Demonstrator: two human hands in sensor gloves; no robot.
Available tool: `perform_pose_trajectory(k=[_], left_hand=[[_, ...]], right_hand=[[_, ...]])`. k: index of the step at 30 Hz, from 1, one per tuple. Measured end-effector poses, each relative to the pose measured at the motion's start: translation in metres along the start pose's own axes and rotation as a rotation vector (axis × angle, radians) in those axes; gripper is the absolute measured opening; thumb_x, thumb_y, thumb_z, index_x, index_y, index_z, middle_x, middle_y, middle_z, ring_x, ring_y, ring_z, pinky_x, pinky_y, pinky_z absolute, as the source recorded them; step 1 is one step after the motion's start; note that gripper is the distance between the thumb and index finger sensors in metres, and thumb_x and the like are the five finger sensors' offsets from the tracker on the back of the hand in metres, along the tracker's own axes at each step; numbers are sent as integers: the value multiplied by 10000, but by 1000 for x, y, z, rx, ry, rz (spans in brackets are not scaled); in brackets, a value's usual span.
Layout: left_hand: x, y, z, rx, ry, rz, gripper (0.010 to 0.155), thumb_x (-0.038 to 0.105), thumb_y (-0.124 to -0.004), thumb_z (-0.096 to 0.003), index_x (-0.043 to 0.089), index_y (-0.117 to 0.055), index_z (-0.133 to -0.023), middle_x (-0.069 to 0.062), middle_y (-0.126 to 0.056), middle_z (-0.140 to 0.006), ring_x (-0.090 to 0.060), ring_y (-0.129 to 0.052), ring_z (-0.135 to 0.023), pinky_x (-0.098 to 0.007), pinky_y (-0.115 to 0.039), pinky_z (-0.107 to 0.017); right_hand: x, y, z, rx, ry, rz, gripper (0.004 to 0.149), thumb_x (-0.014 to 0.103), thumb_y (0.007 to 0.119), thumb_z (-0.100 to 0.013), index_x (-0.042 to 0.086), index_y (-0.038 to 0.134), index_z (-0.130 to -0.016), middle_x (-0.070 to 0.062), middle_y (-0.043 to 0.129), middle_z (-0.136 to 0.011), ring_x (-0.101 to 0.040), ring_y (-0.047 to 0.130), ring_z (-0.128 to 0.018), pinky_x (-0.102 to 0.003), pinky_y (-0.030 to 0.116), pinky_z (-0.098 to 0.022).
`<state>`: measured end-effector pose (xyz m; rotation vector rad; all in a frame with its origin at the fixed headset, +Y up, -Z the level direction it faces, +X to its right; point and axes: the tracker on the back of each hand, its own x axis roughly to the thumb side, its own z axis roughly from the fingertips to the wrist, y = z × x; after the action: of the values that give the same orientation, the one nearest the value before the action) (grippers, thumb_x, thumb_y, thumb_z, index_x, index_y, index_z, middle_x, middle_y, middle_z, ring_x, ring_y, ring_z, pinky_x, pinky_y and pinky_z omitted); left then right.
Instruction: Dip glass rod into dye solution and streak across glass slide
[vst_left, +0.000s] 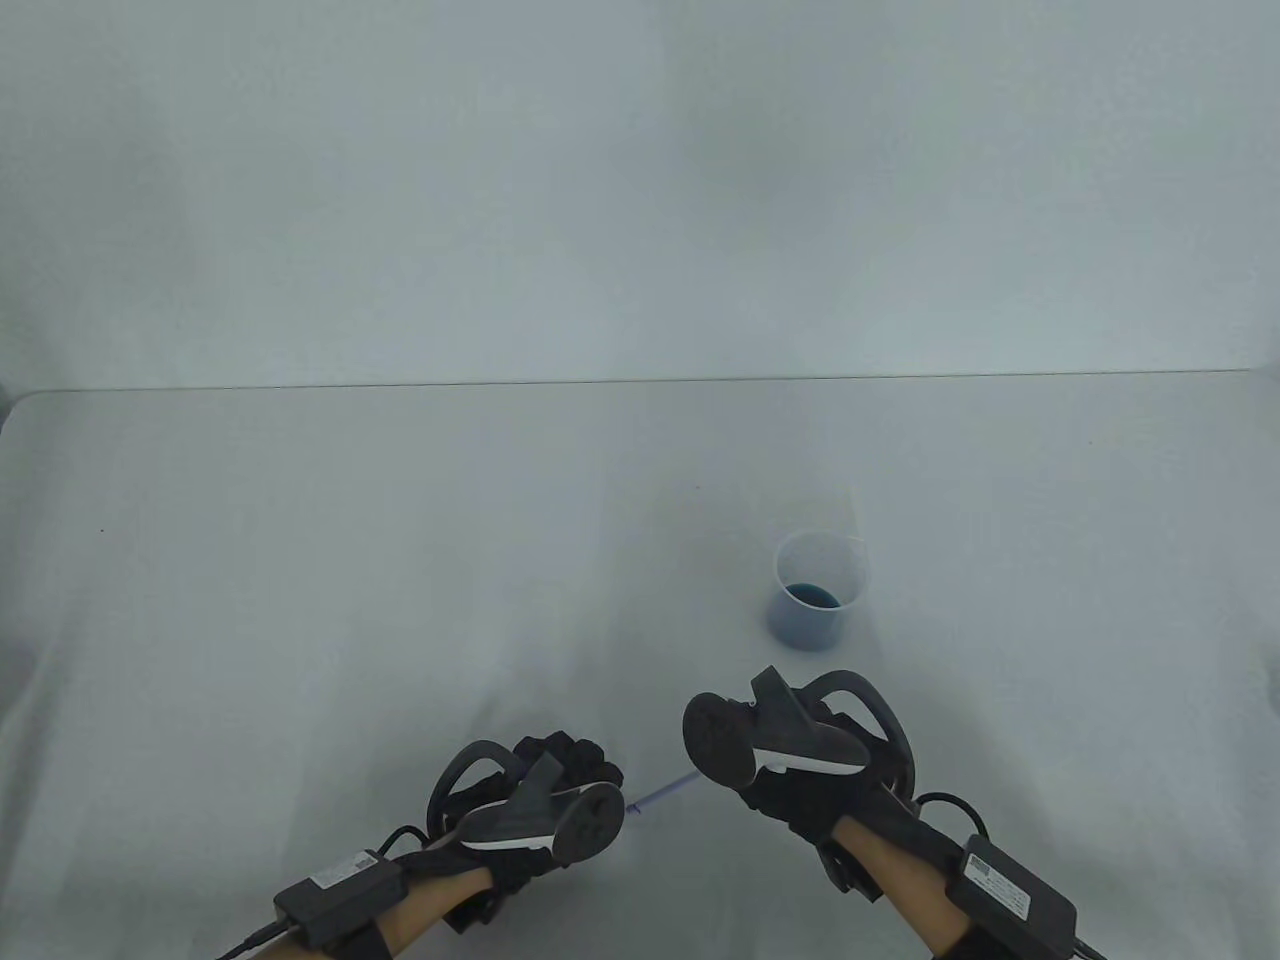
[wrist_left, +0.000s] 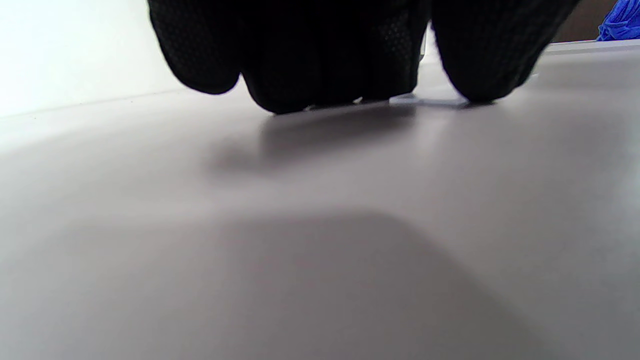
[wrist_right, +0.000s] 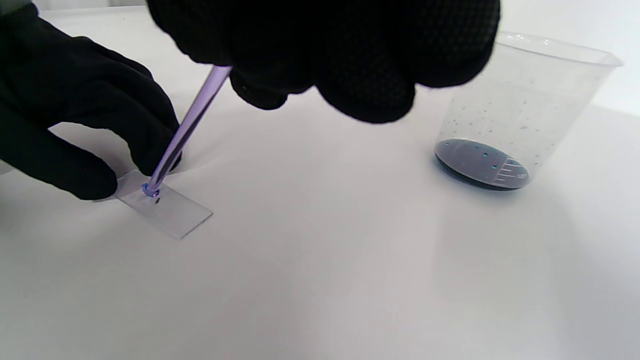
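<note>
My right hand (vst_left: 790, 770) grips a violet-tinted glass rod (wrist_right: 185, 127), also seen in the table view (vst_left: 662, 792). The rod's blue-wet tip touches a clear glass slide (wrist_right: 172, 210) lying flat on the white table. My left hand (vst_left: 545, 800) holds the slide's near end down with its fingertips (wrist_right: 95, 185); in the left wrist view the fingertips (wrist_left: 300, 95) press on the slide's edge (wrist_left: 425, 101). A clear plastic beaker (vst_left: 818, 590) with a shallow pool of blue dye (wrist_right: 480, 170) stands upright to the right of the slide.
The white table (vst_left: 300, 560) runs back to a far edge against a pale wall. A blue object (wrist_left: 622, 20) shows at the top right corner of the left wrist view.
</note>
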<state>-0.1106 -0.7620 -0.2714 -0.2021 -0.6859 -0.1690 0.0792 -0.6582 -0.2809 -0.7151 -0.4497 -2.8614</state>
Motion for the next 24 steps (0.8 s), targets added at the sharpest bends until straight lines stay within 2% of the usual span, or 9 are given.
perform_pose_trajectory(k=[24], left_hand=[[1,0,0,0,0,0,563,488,-754,-518,224,-680,-1010,-47,-712,-1035,-297,-800,-857,-532,-667,-703]], right_hand=[[-12,-6,7,26,31,14,426,435,706,-531,215,815,-879,53,927,-557,-135,964,-467,-365,850,-438]])
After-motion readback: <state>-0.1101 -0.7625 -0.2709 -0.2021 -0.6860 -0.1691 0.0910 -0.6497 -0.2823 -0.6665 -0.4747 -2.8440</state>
